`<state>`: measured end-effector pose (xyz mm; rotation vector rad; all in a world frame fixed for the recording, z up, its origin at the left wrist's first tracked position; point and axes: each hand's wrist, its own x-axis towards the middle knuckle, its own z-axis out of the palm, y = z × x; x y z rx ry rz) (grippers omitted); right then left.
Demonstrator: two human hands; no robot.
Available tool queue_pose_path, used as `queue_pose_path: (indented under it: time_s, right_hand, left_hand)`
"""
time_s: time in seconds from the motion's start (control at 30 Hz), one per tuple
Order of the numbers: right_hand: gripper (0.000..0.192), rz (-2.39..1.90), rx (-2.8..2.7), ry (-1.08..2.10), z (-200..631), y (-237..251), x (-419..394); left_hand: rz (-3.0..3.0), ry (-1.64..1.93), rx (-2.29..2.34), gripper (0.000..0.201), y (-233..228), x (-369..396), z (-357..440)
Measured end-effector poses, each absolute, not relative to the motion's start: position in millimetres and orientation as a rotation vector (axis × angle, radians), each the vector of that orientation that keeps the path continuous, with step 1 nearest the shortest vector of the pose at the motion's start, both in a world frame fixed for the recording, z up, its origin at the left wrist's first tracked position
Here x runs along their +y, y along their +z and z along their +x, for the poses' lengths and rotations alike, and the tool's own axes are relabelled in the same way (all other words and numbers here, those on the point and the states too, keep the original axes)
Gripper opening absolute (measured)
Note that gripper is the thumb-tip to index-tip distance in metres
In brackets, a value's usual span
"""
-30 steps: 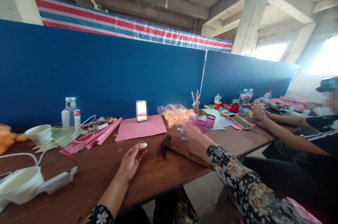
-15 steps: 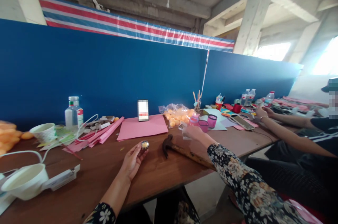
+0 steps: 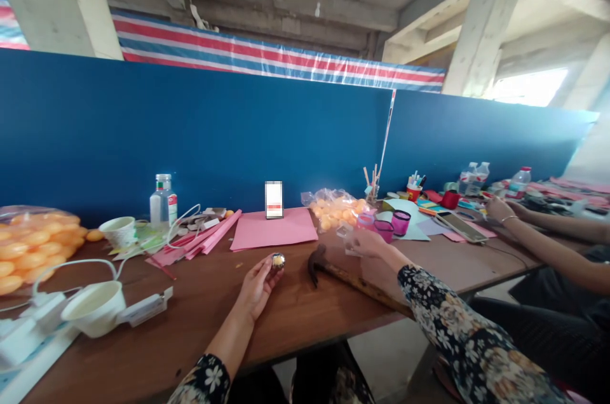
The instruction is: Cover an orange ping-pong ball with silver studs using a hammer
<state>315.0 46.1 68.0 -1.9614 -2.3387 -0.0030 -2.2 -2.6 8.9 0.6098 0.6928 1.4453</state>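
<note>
Left hand [image 3: 257, 286] rests on the brown table [image 3: 200, 321], fingertips pinched narrowly around a small round ball [image 3: 277, 260], yellow on top and dark at the rim, lifted just off the wood. Landmark: the hammer [image 3: 343, 274], lying flat with its head toward the ball and its handle running out toward the near table edge. The ball sits just left of the hammer head, not touching it.

Right hand [image 3: 369, 242] is beyond the hammer, fingers closed on a small clear piece [image 3: 344, 232]; too small to tell what it is. Just past it stand pink cups [image 3: 391, 225], near a bag of orange balls [image 3: 333, 207].

Behind the hammer lies a pink sheet [image 3: 274, 230] with bare wood between them. Far left of the hammer: a white cup [image 3: 93, 307] and cable clutter close to the near edge. Bare wood between the left hand and the white cup. Right of the hammer, another person's arm [image 3: 538, 242] lies across the table.
</note>
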Motion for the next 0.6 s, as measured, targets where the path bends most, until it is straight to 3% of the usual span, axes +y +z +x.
queue_pose_path:
  time_s: [0.6]
  right_hand:
    - [0.011, -1.878, -2.271, -0.059, 326, 51, 57]
  left_hand:
    - [0.603, 1.45, 0.686, 0.017, 9, -3, -1]
